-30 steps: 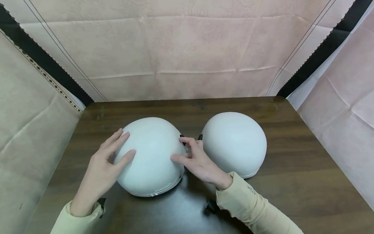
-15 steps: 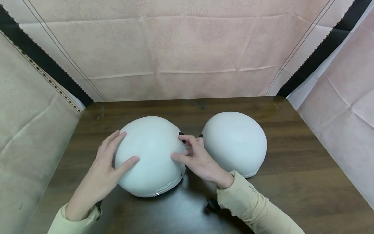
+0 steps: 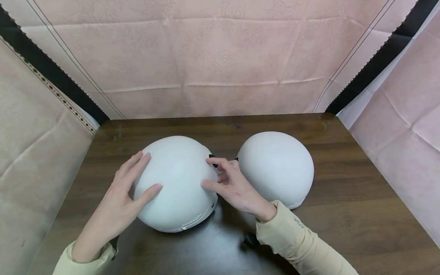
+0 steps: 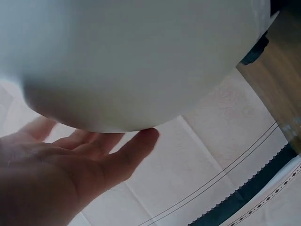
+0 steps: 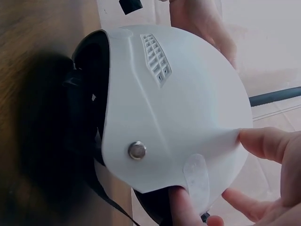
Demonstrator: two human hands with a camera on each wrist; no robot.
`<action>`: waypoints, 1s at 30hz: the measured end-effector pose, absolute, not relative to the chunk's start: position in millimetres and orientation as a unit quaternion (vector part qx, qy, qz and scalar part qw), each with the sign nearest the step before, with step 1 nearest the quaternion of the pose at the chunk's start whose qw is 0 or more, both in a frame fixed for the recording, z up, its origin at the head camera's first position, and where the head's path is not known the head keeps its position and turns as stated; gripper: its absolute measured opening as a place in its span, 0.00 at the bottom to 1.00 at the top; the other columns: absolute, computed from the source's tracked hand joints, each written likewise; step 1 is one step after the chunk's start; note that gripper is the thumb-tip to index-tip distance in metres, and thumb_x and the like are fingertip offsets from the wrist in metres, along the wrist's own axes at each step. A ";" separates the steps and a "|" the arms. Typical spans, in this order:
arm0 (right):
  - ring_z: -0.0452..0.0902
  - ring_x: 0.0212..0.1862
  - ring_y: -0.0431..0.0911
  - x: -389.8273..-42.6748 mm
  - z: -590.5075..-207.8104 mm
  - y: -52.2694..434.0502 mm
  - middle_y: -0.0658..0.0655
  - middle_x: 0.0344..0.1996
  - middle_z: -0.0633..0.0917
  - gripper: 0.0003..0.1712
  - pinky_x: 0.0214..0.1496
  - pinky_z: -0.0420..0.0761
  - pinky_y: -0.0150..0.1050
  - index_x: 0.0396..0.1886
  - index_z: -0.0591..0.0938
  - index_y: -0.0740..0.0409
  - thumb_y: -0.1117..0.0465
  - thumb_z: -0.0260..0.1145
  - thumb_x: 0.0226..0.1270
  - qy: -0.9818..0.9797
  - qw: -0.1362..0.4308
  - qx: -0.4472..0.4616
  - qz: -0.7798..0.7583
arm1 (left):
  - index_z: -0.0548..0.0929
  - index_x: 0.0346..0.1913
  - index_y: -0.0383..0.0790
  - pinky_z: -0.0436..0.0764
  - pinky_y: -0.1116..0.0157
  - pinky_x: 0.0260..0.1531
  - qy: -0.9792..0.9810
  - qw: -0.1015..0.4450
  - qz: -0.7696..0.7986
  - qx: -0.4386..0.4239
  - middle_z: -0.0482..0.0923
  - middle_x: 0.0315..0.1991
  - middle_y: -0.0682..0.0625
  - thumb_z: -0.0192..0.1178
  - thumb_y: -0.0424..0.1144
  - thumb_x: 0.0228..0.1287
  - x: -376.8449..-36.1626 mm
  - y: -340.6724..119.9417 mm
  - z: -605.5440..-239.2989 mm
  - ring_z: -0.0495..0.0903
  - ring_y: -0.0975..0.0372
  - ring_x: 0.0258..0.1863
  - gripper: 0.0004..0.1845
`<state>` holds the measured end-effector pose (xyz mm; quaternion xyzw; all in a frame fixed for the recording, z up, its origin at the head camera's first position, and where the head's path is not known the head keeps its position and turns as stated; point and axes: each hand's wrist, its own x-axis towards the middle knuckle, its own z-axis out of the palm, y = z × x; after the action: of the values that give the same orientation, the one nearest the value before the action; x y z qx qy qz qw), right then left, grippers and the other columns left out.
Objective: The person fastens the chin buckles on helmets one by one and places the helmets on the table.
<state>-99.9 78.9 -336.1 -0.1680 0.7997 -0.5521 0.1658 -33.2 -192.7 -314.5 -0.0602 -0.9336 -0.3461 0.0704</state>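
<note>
Two white helmets sit dome-up on a dark wooden table (image 3: 347, 191). My left hand (image 3: 132, 179) lies flat against the left side of the left helmet (image 3: 177, 183), fingers straight, and the left wrist view shows the same left hand (image 4: 80, 160) against the helmet shell (image 4: 131, 61). My right hand (image 3: 223, 181) is on that helmet's right side, thumb and index finger on the shell and the other fingers curled at its rim. In the right wrist view, the fingertips (image 5: 181, 207) hook the edge of the helmet (image 5: 178, 108). The right helmet (image 3: 275, 168) stands untouched beside my right hand.
Pink cloth panels (image 3: 213, 57) wall in the table at the back and on both sides. A black strap piece (image 3: 212, 156) pokes out between the helmets. The table's right half and front edge are bare wood.
The left helmet has shifted very slightly under both hands. My left arm has drawn back a little and my right index finger has crept higher on the shell.
</note>
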 end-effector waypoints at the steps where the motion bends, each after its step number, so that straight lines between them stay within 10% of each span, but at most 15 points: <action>1: 0.70 0.45 0.48 -99.9 -335.7 78.9 0.56 0.48 0.65 0.29 0.45 0.74 0.42 0.59 0.71 0.31 0.45 0.69 0.58 0.799 0.164 -0.170 -0.553 | 0.57 0.72 0.57 0.64 0.31 0.44 -0.934 0.072 -0.345 -0.062 0.47 0.73 0.49 0.64 0.53 0.59 -33.0 -192.2 -314.1 0.52 0.44 0.67 0.41; 30: 0.71 0.41 0.48 -102.1 -332.2 76.4 0.58 0.40 0.69 0.29 0.42 0.75 0.43 0.59 0.76 0.33 0.46 0.71 0.56 0.798 0.128 -0.197 -0.556 | 0.62 0.70 0.50 0.59 0.30 0.42 -0.939 0.105 -0.320 -0.064 0.51 0.72 0.49 0.72 0.58 0.45 -34.5 -183.5 -310.3 0.49 0.44 0.66 0.48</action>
<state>-102.1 76.4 -332.2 -0.1965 0.7977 -0.5557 0.1277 -34.5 -183.5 -310.3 -0.0637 -0.9393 -0.3202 0.1053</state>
